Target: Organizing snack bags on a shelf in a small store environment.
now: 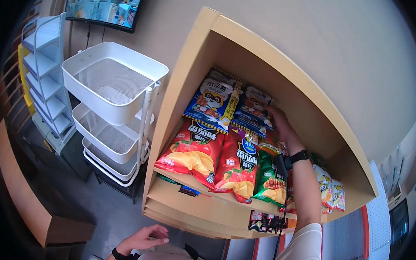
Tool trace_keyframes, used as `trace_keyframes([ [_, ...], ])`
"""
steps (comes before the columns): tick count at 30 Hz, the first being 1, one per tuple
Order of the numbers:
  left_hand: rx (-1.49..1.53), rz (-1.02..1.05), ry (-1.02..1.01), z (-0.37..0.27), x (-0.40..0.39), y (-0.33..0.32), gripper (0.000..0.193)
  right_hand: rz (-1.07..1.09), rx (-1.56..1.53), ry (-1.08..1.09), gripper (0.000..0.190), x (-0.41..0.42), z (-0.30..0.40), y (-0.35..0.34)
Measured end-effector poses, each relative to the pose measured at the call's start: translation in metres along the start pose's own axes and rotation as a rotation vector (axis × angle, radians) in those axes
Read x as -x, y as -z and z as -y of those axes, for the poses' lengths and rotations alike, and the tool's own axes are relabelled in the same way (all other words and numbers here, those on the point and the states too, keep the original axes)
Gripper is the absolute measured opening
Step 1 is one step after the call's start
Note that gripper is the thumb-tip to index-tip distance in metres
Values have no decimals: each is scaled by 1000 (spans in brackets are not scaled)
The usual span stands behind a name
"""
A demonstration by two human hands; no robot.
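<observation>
My right hand (pixel 279 122) reaches into the top compartment of a wooden shelf unit, its fingers at the right edge of a blue snack bag (pixel 253 107); whether they grip it is not clear. Left of that bag, another blue snack bag (pixel 211 102) leans above the front row. Two red bags of tomato potato chips (pixel 192 152) stand side by side at the front, with a green chip bag (pixel 270 181) to their right. White and yellow snack bags (pixel 328 189) lie beyond my right forearm. Low in the view, my left hand (pixel 149 237) is empty with its fingers loosely curled.
A white tiered trolley with mesh-bottomed baskets (pixel 112 105) stands left of the wooden shelf unit (pixel 191 69). Farther left are a white display rack (pixel 45 72) and a wooden counter (pixel 25 191). A wall screen (pixel 103 4) hangs above. Black packets (pixel 261 221) lie on a lower shelf.
</observation>
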State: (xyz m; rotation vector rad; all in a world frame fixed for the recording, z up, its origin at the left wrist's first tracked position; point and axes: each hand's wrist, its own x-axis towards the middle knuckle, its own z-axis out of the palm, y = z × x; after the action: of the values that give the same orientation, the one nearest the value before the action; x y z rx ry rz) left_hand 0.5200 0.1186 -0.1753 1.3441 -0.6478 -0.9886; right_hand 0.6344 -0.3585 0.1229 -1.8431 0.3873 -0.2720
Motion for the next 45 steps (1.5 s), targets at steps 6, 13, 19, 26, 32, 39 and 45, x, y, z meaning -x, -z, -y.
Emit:
trace_keyframes([
  [6, -106, 27, 19, -6, -12, 2, 41, -210, 494, 22, 64, 24, 10, -10],
  [13, -155, 89, 2, 1, -20, 9, 40, -121, 616, 219, 64, 65, 16, -24],
  [19, -154, 89, 26, -8, -11, 8, 38, -59, 886, 5, 59, 87, 35, -37],
  [26, -164, 109, 74, -3, -6, 9, 36, -106, 98, -50, 35, 52, 5, -18],
  [32, -182, 69, 97, 6, 4, 16, 32, -120, 81, 20, 36, 43, 2, -12],
  [39, -176, 133, 138, 16, -15, 8, 28, -321, 916, 423, 48, 119, 16, -4],
  [45, -327, 309, 74, 22, -28, -38, 29, -428, 750, 784, 30, 296, 17, -7],
])
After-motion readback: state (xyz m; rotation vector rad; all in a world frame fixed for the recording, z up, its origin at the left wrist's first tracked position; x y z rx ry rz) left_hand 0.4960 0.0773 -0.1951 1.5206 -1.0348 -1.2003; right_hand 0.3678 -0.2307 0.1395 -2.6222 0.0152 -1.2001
